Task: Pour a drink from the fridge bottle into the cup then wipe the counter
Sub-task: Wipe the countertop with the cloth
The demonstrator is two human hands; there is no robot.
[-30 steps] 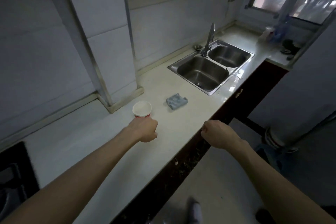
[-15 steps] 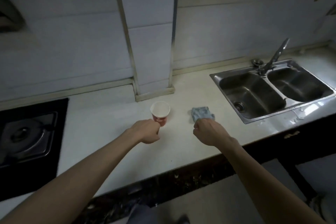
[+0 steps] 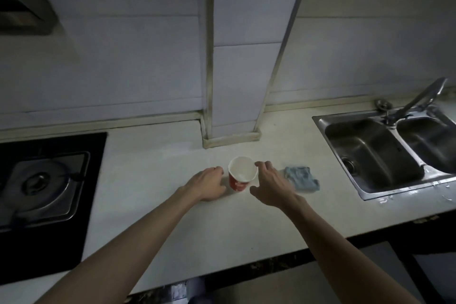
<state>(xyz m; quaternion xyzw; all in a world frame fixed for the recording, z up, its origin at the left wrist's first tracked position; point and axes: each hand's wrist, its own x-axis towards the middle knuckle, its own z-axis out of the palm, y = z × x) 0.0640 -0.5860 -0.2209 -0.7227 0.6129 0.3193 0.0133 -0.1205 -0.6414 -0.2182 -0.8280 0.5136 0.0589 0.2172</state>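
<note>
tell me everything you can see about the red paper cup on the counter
The red paper cup has a white inside, a thin rolled rim and a pale label low on its side. It stands upright on the pale counter, seemingly empty. The left hand rests just beside it; the right hand has fingertips at its rim, contact unclear.

Cup (image 3: 242,175) between two open hands

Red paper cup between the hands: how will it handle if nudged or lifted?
The red paper cup looks nearly empty, so probably very light. It narrows toward the base, so a nudge could tip it. Thin walls may crush under squeezing.
</note>
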